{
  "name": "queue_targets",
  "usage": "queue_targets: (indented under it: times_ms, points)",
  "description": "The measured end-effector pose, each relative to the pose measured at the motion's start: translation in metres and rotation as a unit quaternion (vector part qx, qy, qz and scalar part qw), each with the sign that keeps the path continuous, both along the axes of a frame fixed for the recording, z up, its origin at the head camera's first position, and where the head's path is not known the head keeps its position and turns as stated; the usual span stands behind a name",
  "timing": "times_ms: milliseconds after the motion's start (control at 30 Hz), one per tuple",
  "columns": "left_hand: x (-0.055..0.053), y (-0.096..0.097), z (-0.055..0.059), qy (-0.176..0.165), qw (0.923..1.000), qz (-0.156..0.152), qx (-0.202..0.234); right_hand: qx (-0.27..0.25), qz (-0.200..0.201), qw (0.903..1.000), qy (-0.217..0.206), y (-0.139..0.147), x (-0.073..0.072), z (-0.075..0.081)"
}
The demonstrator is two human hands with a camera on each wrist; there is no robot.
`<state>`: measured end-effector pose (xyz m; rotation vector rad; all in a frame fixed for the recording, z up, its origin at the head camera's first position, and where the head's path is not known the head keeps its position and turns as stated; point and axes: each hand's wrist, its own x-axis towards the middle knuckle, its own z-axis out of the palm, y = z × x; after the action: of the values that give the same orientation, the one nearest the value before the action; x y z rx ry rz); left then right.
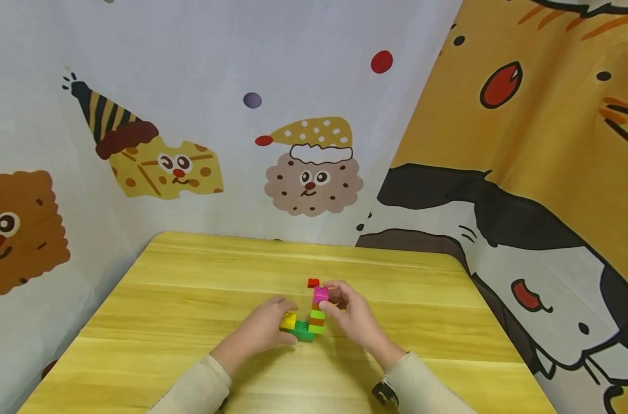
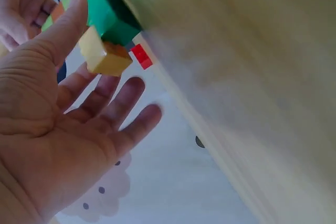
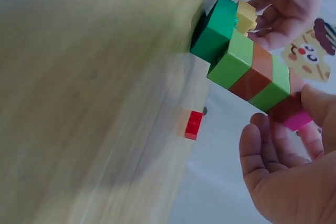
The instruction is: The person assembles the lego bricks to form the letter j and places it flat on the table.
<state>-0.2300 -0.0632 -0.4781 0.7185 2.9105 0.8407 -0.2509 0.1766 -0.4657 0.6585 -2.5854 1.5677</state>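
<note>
A toy-brick build stands on the table, with a green brick (image 1: 304, 332) at its base. A yellow brick (image 1: 289, 320) sits on its left end. At the right end rises a tower (image 3: 252, 72) of lime and orange-brown bricks, capped by a pink brick (image 1: 321, 294). My right hand (image 1: 354, 316) pinches the tower's upper part between thumb and fingers. Around the yellow end is my left hand (image 1: 264, 328), thumb and fingers spread; the left wrist view shows no firm hold. Beyond the tower lies a small red brick (image 1: 313, 283), apart from both hands.
The wooden table (image 1: 189, 276) has rounded far corners. A white cloth (image 1: 205, 86) with cartoon prints hangs behind its far edge, and an orange printed part (image 1: 448, 132) hangs at the right. A dark wrist strap (image 1: 384, 393) shows by the right sleeve.
</note>
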Motion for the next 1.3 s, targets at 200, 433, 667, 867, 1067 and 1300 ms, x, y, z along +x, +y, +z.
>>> queue_targets:
  times_ms: [200,433,667,867,1067,1300]
  points:
    - [-0.001,0.003,-0.005,0.07,0.9967,-0.004,-0.042,-0.032,-0.027,0.9953,-0.088,-0.001,-0.017,-0.006]
    - [-0.002,0.007,-0.01,0.115,0.9905,0.002,-0.076,-0.023,-0.028,0.9875,-0.153,-0.002,-0.034,-0.022]
    - [-0.001,0.01,-0.007,0.104,0.9903,-0.008,-0.092,0.094,-0.027,0.9851,-0.141,-0.003,-0.044,-0.037]
    - [-0.003,0.012,-0.007,0.098,0.9917,-0.013,-0.082,0.154,-0.022,0.9778,-0.141,-0.007,-0.048,-0.036]
    - [-0.006,0.012,-0.007,0.096,0.9918,-0.007,-0.084,0.156,-0.023,0.9766,-0.146,-0.007,-0.05,-0.034]
    - [-0.006,0.012,-0.005,0.096,0.9915,-0.009,-0.088,0.147,-0.031,0.9786,-0.14,-0.007,-0.05,-0.034]
